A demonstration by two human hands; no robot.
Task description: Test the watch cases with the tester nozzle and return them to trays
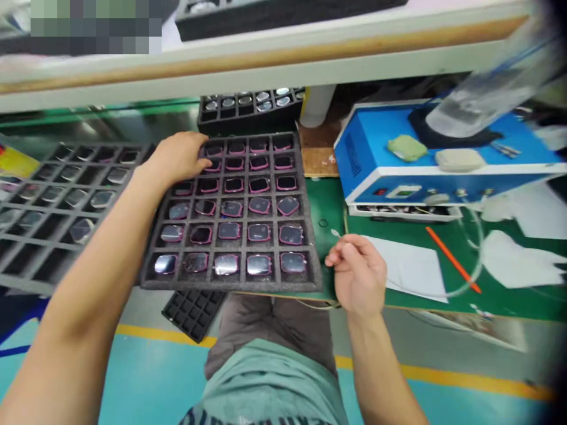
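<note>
A dark grey foam tray [234,285] lies at the table's front edge, its cells filled with small rectangular pieces [258,232] that have pink-purple rims and glossy dark faces. My left hand [179,158] rests over the tray's upper left corner, thumb apart from the fingers; the fingertips are partly hidden, and nothing shows in the hand. Just right of the tray, my right hand [358,271] is closed in a pinch. A thin tool with a small pale tip [335,233] sticks out from its fingers, most of it hidden by the hand.
Another foam tray [26,286] with lens-like pieces stands left, partly under my forearm. A blue machine [363,153] with clear tubing [476,268] stands right, near white paper [416,265] and an orange stick [452,258]. A shelf [266,68] crosses above; a third tray [248,125] sits behind.
</note>
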